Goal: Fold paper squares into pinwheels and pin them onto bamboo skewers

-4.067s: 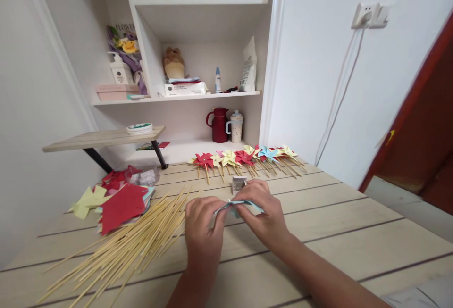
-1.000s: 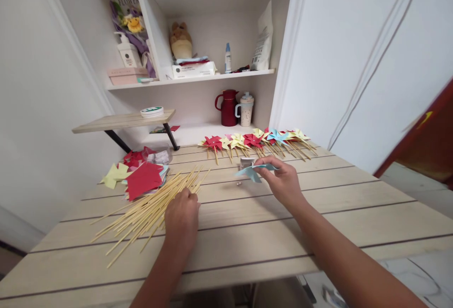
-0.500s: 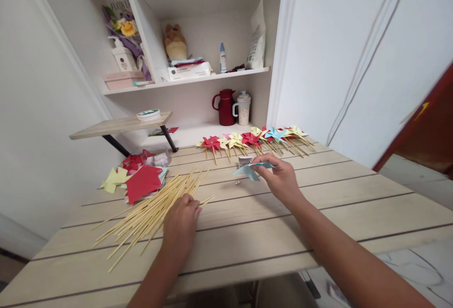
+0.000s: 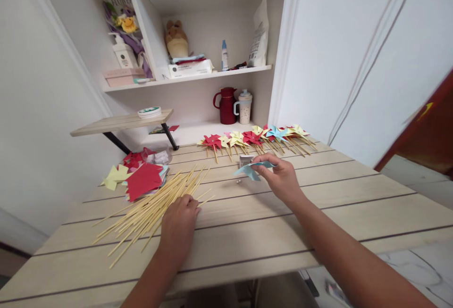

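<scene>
My right hand (image 4: pixel 278 176) pinches a light-blue paper pinwheel (image 4: pixel 250 171) above the table, thumb and fingers closed on its middle. Just beneath it are a small open box (image 4: pixel 246 159) and tiny silvery bits (image 4: pixel 238 181) on the planks. My left hand (image 4: pixel 181 216) rests on the right side of a loose heap of thin wooden sticks (image 4: pixel 150 213). Its fingers are curled together on a stick; their tips are partly hidden, and stick ends poke out beyond them.
Finished pinwheels (image 4: pixel 252 139) on sticks lie in a row at the back. Left of the heap sit red paper sheets (image 4: pixel 143 181) and a yellow paper pinwheel (image 4: pixel 116 177). A small raised stand (image 4: pixel 123 123), a red jug (image 4: pixel 227 106) and a cup (image 4: pixel 244 109) stand behind.
My left hand has shifted slightly left, and the stick ends beyond its fingers have spread apart. The right hand keeps its pinch on the blue pinwheel. The view has tilted a little.
</scene>
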A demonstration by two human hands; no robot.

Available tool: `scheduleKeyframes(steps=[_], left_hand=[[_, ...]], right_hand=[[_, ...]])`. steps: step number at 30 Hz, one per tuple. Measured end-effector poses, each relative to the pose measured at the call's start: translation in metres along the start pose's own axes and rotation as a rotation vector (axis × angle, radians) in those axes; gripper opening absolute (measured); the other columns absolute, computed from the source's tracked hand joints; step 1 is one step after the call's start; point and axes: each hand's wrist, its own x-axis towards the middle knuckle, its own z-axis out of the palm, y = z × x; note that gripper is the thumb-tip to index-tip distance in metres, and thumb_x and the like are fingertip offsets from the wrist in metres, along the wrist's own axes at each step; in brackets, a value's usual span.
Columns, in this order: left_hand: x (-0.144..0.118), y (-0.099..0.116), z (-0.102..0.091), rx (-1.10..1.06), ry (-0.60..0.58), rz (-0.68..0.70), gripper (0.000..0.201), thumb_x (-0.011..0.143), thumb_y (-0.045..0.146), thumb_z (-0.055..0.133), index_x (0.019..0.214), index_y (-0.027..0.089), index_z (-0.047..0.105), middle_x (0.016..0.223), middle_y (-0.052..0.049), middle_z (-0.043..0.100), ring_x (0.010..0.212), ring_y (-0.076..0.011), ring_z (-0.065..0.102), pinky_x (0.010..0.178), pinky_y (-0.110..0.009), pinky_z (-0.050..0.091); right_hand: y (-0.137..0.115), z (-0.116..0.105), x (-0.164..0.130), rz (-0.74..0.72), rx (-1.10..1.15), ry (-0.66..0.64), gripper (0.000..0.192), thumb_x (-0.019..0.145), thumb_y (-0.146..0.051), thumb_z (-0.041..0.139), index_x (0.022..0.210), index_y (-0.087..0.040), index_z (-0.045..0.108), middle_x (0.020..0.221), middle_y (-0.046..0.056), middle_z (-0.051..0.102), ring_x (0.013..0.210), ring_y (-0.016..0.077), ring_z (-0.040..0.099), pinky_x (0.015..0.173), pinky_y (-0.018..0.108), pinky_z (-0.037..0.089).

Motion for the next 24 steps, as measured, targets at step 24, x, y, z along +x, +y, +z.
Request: scheduleKeyframes(steps=[24], left_hand=[[-0.0004,0.0028,-0.0074,0.153,-0.021,-0.071,0.026,0.095,0.016,0.045,0.087,0.017,0.07,0.089,-0.009,0.07,0.086,-0.0257,0.064,0.074,-0.037,0.041]], right_hand=[[0.0036,0.0013,0.0003,0.027,0.001,-0.069,0.008,0.084,-0.03,0.067,0.084,-0.024,0.072,0.09,0.003,0.074,0.085,0.0216,0.068,0.081,0.037,0.052]])
